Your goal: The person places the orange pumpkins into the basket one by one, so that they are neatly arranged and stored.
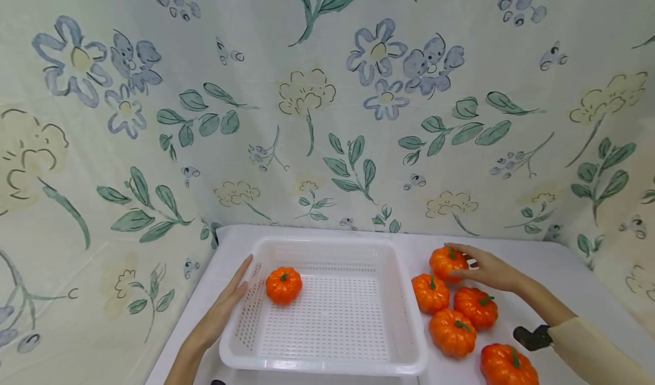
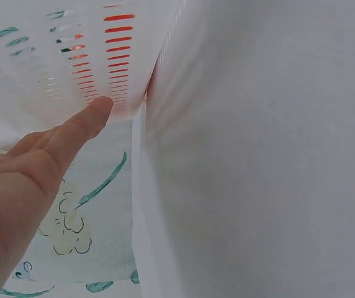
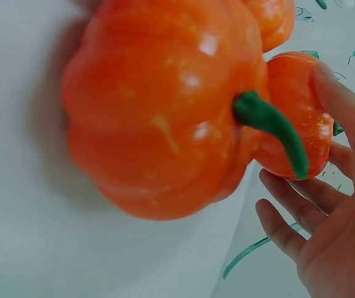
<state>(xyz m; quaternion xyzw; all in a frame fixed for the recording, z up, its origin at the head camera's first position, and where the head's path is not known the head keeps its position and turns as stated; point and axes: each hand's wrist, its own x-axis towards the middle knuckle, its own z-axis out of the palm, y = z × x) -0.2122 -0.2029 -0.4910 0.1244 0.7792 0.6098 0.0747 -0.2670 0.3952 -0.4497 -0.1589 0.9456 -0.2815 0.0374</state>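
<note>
A white perforated plastic basket (image 1: 327, 365) stands on the table with one small orange pumpkin (image 1: 284, 286) inside, toward its left. My left hand (image 1: 217, 311) lies along the basket's left outer wall, fingers extended; in the left wrist view a fingertip touches the slotted side (image 2: 118, 74). To the right of the basket, my right hand (image 1: 488, 268) holds the rearmost pumpkin (image 1: 444, 264), thumb on one side and fingers on the other. The right wrist view shows that held pumpkin (image 3: 295, 118) partly behind a nearer pumpkin (image 3: 165, 112) with a curved green stem.
Several more pumpkins sit right of the basket: one by its rim (image 1: 430, 294), others in front of my right hand, and one at the near edge of view (image 1: 509, 365). A floral cloth (image 1: 327, 118) hangs behind the white table (image 1: 537, 260) and along its sides.
</note>
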